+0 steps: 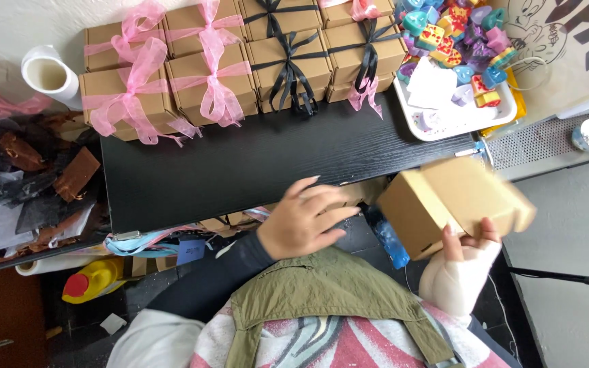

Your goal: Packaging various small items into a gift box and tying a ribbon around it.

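My right hand (463,262) holds a plain brown cardboard box (444,201) from below, just off the right front corner of the black table (253,160); the box is tilted with a flap open. At the table's front edge, my left hand (305,218) reaches over a stack of flat brown cardboard (359,193) below the edge, fingers spread and holding nothing. Along the back of the table stand closed brown boxes, some tied with pink ribbon (138,88), others with black ribbon (291,58).
A white tray (461,116) with several colourful small shaped pieces sits at the back right. A white roll (49,73) stands at the back left. Dark and brown scraps (28,177) lie left of the table. A yellow bottle with a red cap (93,279) lies below.
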